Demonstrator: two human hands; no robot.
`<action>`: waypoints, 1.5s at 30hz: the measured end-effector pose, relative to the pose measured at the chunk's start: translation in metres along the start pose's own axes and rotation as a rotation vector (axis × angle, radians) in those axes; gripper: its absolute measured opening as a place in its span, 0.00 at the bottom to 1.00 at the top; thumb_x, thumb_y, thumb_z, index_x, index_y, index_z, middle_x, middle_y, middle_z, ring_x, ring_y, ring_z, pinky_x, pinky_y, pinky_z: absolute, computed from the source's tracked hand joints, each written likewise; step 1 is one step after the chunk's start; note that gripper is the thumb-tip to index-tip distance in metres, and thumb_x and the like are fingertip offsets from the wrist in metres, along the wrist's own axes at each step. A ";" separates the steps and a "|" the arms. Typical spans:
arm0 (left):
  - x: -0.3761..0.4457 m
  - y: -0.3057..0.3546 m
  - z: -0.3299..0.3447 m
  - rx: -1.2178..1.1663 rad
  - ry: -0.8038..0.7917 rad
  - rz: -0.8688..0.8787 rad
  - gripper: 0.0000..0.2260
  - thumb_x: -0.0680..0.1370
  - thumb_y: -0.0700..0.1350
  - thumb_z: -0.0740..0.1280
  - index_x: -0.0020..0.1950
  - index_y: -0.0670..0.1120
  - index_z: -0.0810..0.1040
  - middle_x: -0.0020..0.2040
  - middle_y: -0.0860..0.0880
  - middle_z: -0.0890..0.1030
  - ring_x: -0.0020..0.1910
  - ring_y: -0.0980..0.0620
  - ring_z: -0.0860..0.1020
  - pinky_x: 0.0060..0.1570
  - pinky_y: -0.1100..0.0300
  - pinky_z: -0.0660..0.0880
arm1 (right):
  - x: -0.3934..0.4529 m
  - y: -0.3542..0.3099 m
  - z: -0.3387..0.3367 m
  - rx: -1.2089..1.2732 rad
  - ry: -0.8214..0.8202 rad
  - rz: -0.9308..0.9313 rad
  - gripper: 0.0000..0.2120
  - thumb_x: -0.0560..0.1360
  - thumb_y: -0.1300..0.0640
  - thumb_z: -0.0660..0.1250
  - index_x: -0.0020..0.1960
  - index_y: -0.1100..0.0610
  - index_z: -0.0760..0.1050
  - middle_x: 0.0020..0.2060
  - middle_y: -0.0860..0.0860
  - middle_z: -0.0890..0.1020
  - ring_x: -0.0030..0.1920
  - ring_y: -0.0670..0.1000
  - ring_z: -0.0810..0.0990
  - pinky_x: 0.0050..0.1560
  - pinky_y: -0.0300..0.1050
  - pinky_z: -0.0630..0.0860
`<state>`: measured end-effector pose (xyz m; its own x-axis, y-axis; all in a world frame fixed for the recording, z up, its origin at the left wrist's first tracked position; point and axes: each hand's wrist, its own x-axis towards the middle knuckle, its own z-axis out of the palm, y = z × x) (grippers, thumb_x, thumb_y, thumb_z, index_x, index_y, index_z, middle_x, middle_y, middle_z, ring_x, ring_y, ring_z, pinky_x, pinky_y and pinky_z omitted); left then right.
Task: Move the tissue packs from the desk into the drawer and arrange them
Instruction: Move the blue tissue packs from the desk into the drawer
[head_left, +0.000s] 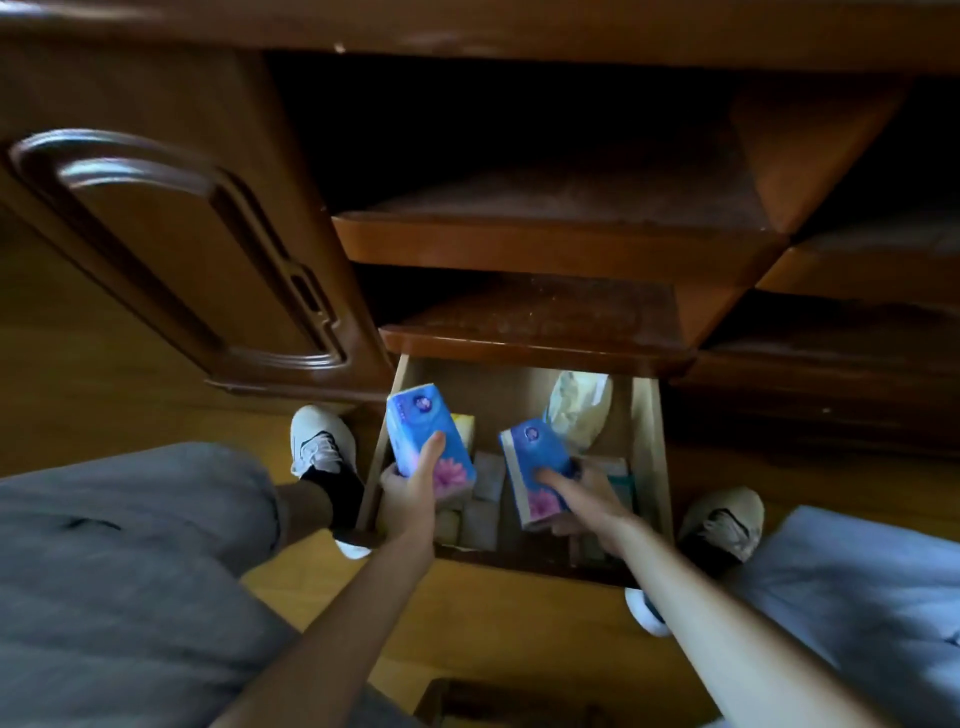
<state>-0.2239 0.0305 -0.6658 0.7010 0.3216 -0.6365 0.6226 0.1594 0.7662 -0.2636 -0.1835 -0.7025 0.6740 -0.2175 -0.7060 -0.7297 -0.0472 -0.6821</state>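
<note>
Single head-worn wide-angle view, looking steeply down and forward, close above the open drawer at lower centre, desk front filling the upper frame

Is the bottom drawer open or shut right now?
Open. The pale wooden drawer is pulled out below the dark shelves, its inside visible, with both hands holding blue tissue packs over it.
</note>
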 end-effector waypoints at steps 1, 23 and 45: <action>0.002 0.002 -0.001 -0.002 -0.009 0.011 0.26 0.69 0.58 0.78 0.59 0.42 0.79 0.50 0.43 0.86 0.48 0.44 0.85 0.54 0.46 0.81 | 0.006 -0.003 0.002 -0.062 0.022 -0.028 0.34 0.67 0.39 0.77 0.67 0.51 0.72 0.53 0.49 0.84 0.44 0.56 0.87 0.36 0.50 0.85; 0.012 0.010 -0.009 -0.116 -0.118 -0.030 0.30 0.74 0.53 0.75 0.69 0.44 0.67 0.54 0.41 0.84 0.45 0.48 0.86 0.36 0.64 0.80 | 0.103 -0.061 0.030 -0.704 0.398 -0.114 0.49 0.63 0.30 0.74 0.75 0.53 0.64 0.68 0.57 0.73 0.65 0.60 0.75 0.60 0.56 0.76; 0.016 0.011 -0.003 -0.100 -0.142 -0.031 0.29 0.74 0.52 0.75 0.69 0.42 0.68 0.44 0.43 0.87 0.37 0.48 0.86 0.34 0.64 0.80 | 0.129 -0.050 0.037 -0.348 0.080 0.009 0.32 0.76 0.39 0.67 0.70 0.58 0.67 0.59 0.57 0.79 0.54 0.58 0.79 0.59 0.63 0.79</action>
<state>-0.2065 0.0399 -0.6672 0.7288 0.1811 -0.6603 0.6115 0.2618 0.7467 -0.1352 -0.1734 -0.7665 0.6663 -0.2939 -0.6853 -0.7403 -0.3711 -0.5606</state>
